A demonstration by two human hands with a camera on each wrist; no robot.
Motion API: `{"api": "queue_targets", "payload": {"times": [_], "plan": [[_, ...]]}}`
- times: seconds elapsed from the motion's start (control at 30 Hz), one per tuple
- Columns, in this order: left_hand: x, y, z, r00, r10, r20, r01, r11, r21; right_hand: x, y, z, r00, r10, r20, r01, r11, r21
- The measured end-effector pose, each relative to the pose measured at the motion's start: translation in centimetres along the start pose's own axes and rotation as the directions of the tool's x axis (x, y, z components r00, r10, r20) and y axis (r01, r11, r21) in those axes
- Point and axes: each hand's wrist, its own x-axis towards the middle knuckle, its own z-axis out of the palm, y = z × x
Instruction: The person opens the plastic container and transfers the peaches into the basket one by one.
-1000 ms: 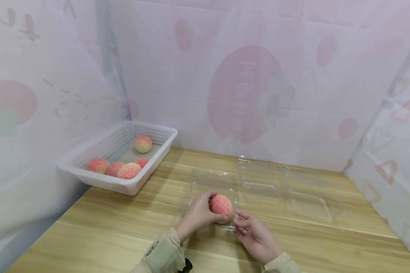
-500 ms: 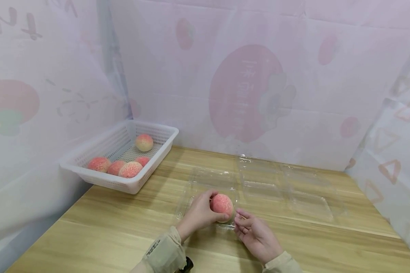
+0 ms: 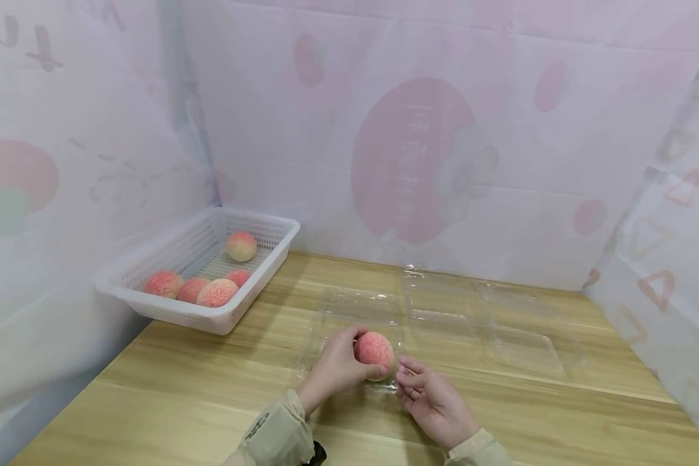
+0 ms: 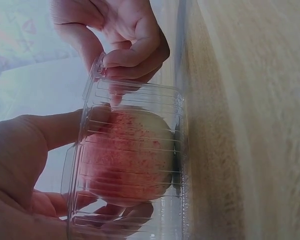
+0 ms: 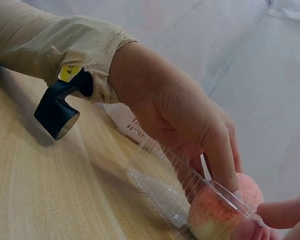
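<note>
On the wooden tabletop [image 3: 169,388], the white basket [image 3: 151,309] holds four peaches, so most of your packing looks undone. Two clear clamshell boxes [image 3: 483,323] lie open beside you, unfilled. Your left hand [image 3: 333,367] curls its fingers around one peach [image 3: 375,353], seated in the nearest clear box [image 4: 135,155]. Your right hand [image 3: 433,404] pinches that box's rim. The backdrop's writing is too faint to read.

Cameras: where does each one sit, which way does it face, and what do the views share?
Head: above, looking forward and down at table; both hands and sleeves show.
Left wrist: beside left hand, sideways through clear box at peach.
Right wrist: low, facing left hand across the tabletop; right fingertips at corner.
Shared: the peach.
</note>
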Motion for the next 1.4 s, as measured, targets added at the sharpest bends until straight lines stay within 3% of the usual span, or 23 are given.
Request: {"api": "queue_targets", "payload": {"times": [0.57,0.83,1.13,1.4], "plan": [[0.08,-0.11,0.09,0.999,0.009,-0.042,-0.008,1.0,0.028,-0.04,0.07,0.05,1.0,-0.006,-0.017,0.006,1.0,-0.007],[0.24,-0.26,-0.01,0.996,0.052,-0.072,-0.052,0.999,0.003,-0.03,0.06,0.06,1.0,-0.01,-0.013,0.01,1.0,-0.009],[0.46,-0.07,0.08,0.984,0.098,-0.147,-0.12,0.981,-0.15,-0.22,0.07,0.06,1.0,-0.006,-0.013,0.006,1.0,0.001],[0.46,-0.04,-0.12,0.978,0.096,-0.187,-0.131,0.974,-0.186,-0.24,-0.02,0.07,1.0,-0.007,-0.01,0.007,1.0,0.002]]}}
